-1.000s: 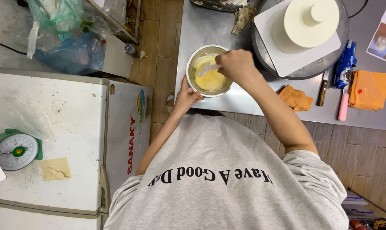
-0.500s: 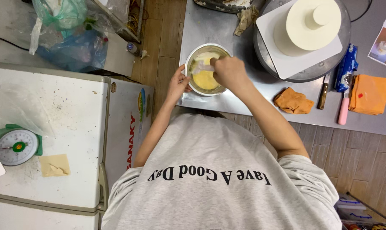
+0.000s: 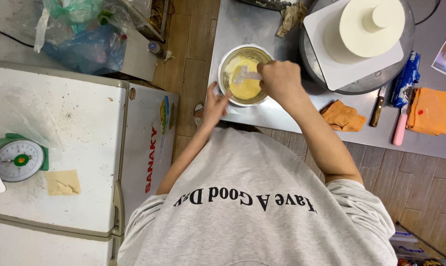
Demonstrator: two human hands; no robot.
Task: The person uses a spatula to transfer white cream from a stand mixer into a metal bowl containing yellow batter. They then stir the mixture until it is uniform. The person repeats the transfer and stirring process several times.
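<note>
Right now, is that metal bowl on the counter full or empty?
Partly full: the metal bowl holds yellow batter covering the bottom, well below the rim. The right hand holds a spatula in it.

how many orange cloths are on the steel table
2: a crumpled orange cloth near the table's front edge beside the right forearm, and a folded orange cloth at the far right. More may lie outside the frame.

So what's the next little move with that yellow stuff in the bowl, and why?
Probably another sweep of the spatula through the yellow mix. The right hand grips the spatula with its blade in the mix, and the left hand steadies the metal bowl at its rim.
</note>
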